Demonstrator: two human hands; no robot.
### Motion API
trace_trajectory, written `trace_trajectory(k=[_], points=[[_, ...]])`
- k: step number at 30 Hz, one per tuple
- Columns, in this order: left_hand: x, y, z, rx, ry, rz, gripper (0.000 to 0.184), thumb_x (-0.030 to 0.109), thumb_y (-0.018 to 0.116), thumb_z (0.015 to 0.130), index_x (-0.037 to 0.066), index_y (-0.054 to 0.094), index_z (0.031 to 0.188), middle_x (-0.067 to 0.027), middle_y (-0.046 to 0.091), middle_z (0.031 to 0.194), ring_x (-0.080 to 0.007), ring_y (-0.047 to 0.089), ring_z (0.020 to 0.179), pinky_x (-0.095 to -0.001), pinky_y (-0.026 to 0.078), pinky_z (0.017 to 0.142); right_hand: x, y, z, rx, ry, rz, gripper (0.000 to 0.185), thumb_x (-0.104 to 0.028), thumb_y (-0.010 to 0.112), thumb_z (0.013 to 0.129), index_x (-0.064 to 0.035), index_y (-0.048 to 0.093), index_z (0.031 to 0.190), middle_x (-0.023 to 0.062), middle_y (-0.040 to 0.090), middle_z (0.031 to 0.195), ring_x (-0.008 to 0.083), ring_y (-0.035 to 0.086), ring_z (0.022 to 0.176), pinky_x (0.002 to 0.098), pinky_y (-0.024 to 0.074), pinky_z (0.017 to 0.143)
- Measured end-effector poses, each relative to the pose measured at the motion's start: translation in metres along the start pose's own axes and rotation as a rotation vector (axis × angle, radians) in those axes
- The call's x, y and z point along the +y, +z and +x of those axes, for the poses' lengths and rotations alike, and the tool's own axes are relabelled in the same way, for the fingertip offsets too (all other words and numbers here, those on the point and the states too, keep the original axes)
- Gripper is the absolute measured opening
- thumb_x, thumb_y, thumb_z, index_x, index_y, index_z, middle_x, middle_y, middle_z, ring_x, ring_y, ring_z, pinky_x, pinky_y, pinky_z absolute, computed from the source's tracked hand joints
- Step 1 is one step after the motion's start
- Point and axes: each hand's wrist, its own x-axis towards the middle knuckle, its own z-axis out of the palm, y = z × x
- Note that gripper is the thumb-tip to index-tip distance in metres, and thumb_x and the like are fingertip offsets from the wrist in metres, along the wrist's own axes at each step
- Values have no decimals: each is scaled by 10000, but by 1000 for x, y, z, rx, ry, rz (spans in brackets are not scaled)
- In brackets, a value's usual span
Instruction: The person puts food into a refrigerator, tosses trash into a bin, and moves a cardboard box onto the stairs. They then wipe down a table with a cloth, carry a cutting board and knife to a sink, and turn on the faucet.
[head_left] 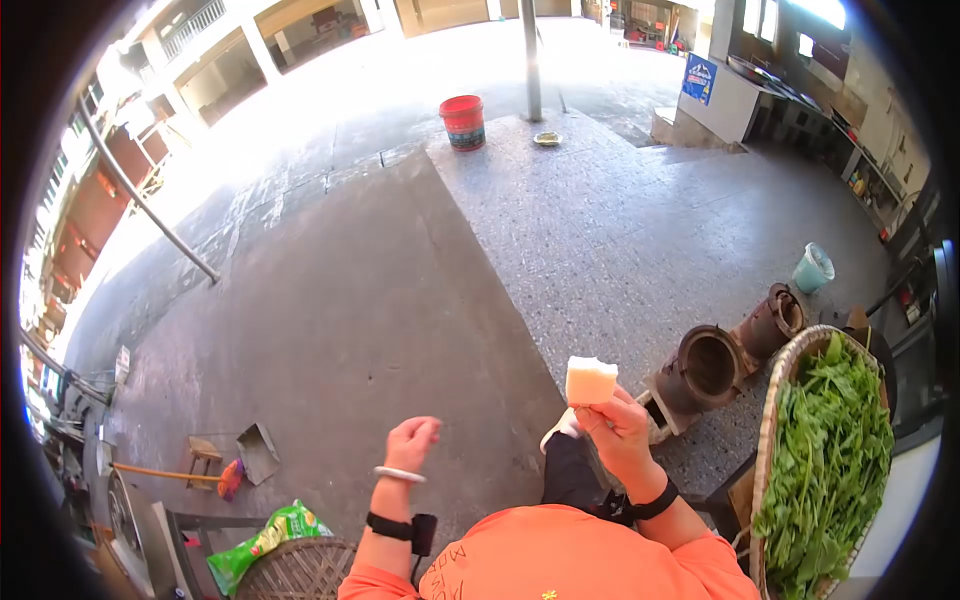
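Observation:
My right hand (622, 432) is raised in front of my orange shirt, thumb and fingers pinching a pale, thick piece of bread (591, 381). Its upper edge is uneven, as if bitten. To the left, my left hand (412, 443) hovers over the floor with its fingers curled into a loose fist; nothing shows in it. A white bangle (400, 474) circles the left wrist, and dark bands are on both forearms. Right of my right hand stands a long woven basket (768, 455) heaped with leafy greens (826, 470).
Two rusty cylindrical stoves (700, 370) stand ahead right, near a light-blue bucket (813, 268). A red bucket (463, 124) and a small dish (547, 139) sit by a pole. Lower left are a green bag (262, 545), a wicker basket (300, 572), a dustpan (258, 455) and a broom (180, 475).

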Motion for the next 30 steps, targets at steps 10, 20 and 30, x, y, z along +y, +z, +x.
trace_trajectory(k=[10,20,30], points=[[229,227,180,-965,-11,-428,306,245,460,878,41,485,1106,-40,561,944,-131,547,850,-252,444,700,98,-83,238,-115,217,317,162,-49,586,772,-41,618,930,58,502,1011,156,471,944,253,396,779],[319,315,368,-1052,120,-498,245,233,445,889,21,518,988,-18,544,803,-97,521,710,-245,440,648,179,-137,402,22,293,341,207,-78,564,807,-30,594,1006,82,508,1101,140,520,892,238,445,683],[421,363,602,-968,279,-515,189,178,404,900,34,492,813,-39,468,643,-173,514,637,-299,428,593,296,-238,476,108,686,-579,218,-218,460,807,-67,594,889,150,597,831,264,592,743,343,464,621]])
